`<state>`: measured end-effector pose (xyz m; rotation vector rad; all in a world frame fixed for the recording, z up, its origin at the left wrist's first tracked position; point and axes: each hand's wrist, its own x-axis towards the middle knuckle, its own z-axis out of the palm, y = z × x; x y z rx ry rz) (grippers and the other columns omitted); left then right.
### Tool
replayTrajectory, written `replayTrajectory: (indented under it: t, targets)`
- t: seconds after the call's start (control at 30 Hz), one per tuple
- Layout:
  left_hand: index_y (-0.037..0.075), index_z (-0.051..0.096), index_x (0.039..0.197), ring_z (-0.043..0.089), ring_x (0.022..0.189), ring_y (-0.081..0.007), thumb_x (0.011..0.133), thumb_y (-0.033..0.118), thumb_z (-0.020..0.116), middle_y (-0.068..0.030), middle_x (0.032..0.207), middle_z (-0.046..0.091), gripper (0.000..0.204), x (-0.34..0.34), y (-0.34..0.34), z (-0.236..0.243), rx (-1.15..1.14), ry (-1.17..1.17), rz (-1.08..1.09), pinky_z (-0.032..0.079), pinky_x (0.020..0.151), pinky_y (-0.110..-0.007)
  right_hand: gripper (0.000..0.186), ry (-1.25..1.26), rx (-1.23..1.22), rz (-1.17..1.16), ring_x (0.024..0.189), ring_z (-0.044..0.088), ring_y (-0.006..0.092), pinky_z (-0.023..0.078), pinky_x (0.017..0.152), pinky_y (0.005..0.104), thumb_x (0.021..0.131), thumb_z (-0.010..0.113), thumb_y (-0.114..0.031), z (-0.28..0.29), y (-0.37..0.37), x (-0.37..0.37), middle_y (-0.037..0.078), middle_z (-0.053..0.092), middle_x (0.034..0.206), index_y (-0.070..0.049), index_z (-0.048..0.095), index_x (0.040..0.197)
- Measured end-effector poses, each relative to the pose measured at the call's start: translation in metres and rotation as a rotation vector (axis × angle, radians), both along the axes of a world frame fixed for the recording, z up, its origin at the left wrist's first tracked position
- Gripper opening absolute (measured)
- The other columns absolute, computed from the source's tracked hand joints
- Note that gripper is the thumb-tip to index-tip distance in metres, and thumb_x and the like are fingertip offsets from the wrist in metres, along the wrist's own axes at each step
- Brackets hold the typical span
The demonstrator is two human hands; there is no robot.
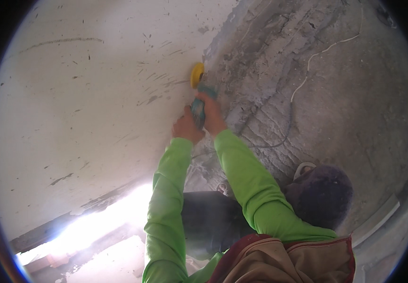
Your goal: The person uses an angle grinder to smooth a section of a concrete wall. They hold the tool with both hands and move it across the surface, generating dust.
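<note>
You hold the grinder [198,112] low beside the wall [95,122], near where it meets the floor [354,104]. Its yellow disc [196,75] stands on edge, seemingly turned so its face can bear on the wall; I can't tell whether it touches. Your left hand [188,127], nearer the wall, has its fingers clamped on the rear of the body, probably to steer. Your right hand [212,113], farther from the wall, is clamped closer to the disc, likely to steady and press. Your arms [168,188] reach far forward along the wall, which should keep your body back from the disc. The cord [291,111] lies off from the wall, apparently clear of the disc.
</note>
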<state>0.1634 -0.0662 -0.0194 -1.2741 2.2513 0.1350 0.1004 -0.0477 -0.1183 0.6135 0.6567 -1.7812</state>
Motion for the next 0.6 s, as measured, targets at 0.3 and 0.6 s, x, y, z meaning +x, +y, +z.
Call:
replayTrajectory:
  t: [0.3,0.6]
  targets:
    - [0.011,0.029,0.14,0.065,0.095,-0.0406,0.06,0.021,0.076,-0.0218,0.102,0.066,0.094,-0.008,-0.011,-0.007,0.02,0.034,-0.061,0.052,0.085,-0.047,0.033,0.008,0.028,-0.089,0.068,0.057,0.0179,0.046,0.06,0.0321,0.074,0.075,-0.02,-0.01,-0.006,-0.005,0.007,0.059,0.082,0.004,0.063,0.094]
    - [0.009,0.028,0.14,0.063,0.098,-0.0405,0.066,0.019,0.073,-0.0234,0.104,0.064,0.088,-0.011,-0.001,-0.004,0.071,0.01,0.013,0.051,0.087,-0.047,0.031,-0.033,0.059,0.012,0.072,0.061,0.02,0.049,0.066,0.0335,0.077,0.073,-0.02,-0.006,0.003,-0.01,0.008,0.062,0.085,0.002,0.063,0.097]
